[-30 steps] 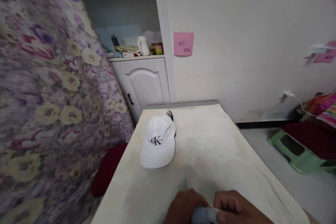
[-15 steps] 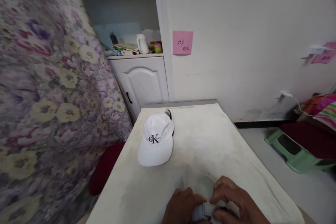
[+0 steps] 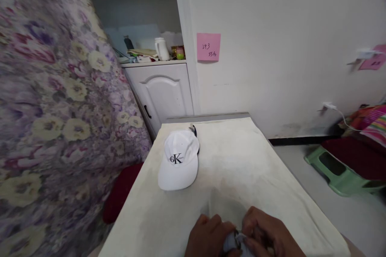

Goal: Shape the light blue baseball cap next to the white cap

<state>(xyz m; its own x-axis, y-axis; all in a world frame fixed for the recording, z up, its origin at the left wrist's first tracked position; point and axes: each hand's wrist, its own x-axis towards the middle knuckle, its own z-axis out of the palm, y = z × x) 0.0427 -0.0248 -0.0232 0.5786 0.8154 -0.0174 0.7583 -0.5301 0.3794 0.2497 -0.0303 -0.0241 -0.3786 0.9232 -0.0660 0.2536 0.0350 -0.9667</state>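
Note:
At the bottom of the view, my left hand (image 3: 210,235) is closed around a light blue-grey fabric strap (image 3: 230,243). A small ring or buckle, partly covered by fingers, sits on the strap between my hands. My right hand (image 3: 268,233) is closed too, its thumb and fingertips pinching the strap's pale end at the buckle. Whatever the strap belongs to is hidden by my hands and the frame's lower edge. Farther off to the left, a white cap (image 3: 179,174) with black "CK" lettering lies on the table, brim toward me, its dark strap end sticking out behind.
A cream cloth covers the table (image 3: 229,148). A floral curtain (image 3: 75,108) hangs at the left, beside a dark red seat (image 3: 122,192). Behind stands a white cabinet (image 3: 163,92) with a white jug (image 3: 162,49). A green stool (image 3: 331,168) is at the right.
My right fingers have drawn together and now pinch the strap's end at the buckle. My left hand keeps its grip, and the white cap has not moved.

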